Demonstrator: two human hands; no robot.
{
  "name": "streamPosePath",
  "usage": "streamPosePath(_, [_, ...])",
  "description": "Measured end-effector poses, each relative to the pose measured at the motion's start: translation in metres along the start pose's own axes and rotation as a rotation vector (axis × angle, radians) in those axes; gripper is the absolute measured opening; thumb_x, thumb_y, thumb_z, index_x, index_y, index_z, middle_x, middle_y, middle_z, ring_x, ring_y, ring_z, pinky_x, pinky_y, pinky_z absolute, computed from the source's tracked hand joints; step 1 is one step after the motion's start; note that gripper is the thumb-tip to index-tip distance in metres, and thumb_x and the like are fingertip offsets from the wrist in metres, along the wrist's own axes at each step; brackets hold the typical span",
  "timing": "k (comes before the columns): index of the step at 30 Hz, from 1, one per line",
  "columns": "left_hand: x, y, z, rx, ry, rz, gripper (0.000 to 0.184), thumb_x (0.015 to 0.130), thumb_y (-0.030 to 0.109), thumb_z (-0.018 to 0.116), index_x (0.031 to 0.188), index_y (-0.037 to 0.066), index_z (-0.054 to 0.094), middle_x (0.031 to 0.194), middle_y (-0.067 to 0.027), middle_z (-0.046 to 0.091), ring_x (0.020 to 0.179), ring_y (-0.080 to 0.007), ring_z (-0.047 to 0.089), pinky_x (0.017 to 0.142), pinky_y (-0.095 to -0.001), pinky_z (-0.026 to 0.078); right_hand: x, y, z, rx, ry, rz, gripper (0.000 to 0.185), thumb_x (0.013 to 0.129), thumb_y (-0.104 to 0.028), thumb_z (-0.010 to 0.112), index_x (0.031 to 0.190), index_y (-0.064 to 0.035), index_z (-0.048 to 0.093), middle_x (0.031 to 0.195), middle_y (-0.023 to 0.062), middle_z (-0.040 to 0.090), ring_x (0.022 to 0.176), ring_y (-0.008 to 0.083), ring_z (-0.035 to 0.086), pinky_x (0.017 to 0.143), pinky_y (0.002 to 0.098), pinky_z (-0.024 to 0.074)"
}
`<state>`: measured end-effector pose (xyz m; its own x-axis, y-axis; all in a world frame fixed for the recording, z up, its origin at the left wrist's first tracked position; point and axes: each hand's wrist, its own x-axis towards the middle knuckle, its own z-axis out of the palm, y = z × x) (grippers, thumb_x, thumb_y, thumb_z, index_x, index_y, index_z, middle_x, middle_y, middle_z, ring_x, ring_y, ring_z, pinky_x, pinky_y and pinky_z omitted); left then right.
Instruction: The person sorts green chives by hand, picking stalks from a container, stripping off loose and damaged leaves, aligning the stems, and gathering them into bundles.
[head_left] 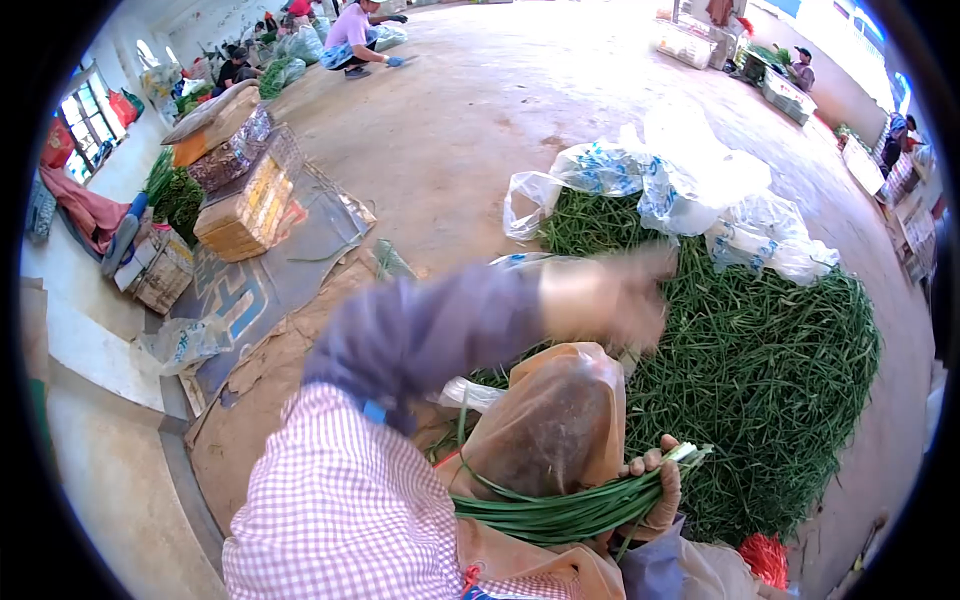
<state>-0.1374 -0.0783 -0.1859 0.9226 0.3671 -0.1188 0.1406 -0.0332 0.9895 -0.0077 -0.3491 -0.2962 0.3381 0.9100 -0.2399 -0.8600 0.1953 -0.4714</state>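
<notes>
My left hand (637, 302), smeared by motion, is stretched out over the near-left edge of a big heap of thin green stalks (750, 390). Its fingers are too blurred to read, and I cannot make out anything in them. Lower down, my right hand (662, 492) is wrapped round a bundle of long green stalks (560, 512). The pale ends of the bundle stick out beyond the fingers, while its length runs left across my lap. Between the two hands rises my knee (560, 415), covered by a translucent brownish sheet.
Crumpled clear plastic with blue print (690, 195) lies over the heap's far side. Red string (764, 560) sits at its near edge. Stacked boxes (250, 190) stand on flattened cardboard at left. A person in a pink top (350, 35) crouches farther off, with others at the room's edges.
</notes>
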Motion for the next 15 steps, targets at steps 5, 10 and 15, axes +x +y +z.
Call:
streamPosePath(5, [0.109,0.127,-0.091,-0.060,0.387,0.139,0.092,0.084,0.010,0.068,0.151,0.006,0.006,0.129,-0.0256,0.054,0.097,-0.0330,0.067,0.076,-0.0388,0.058,0.004,0.013,0.016,-0.008,-0.077,0.014,0.049,0.091,-0.023,0.065,0.133,-0.0110,0.043,0.087,0.0036,0.057,0.081,0.0188,0.061,0.077,0.0392,0.0557])
streamPosePath(10, [0.083,0.032,0.014,-0.126,-0.095,-0.002,0.090,0.085,0.021,0.071,0.151,0.005,0.012,0.130,-0.0226,0.051,0.111,-0.0287,0.057,0.091,-0.0392,0.049,0.002,0.010,0.024,-0.006,-0.078,-0.065,0.057,0.089,-0.026,0.068,0.137,-0.0120,0.040,0.087,0.0018,0.058,0.080,0.0171,0.061,0.074,0.0390,0.0557])
streamPosePath(15, [-0.026,-0.089,0.135,-0.584,-0.423,-0.135,0.100,0.081,0.029,0.076,0.152,0.004,0.009,0.141,-0.0129,0.039,0.129,-0.0213,0.039,0.109,-0.0349,0.030,0.001,0.009,0.023,0.024,-0.018,-0.173,0.060,0.084,-0.013,0.072,0.135,-0.0077,0.041,0.089,0.0100,0.065,0.079,0.0225,0.065,0.074,0.0352,0.0575])
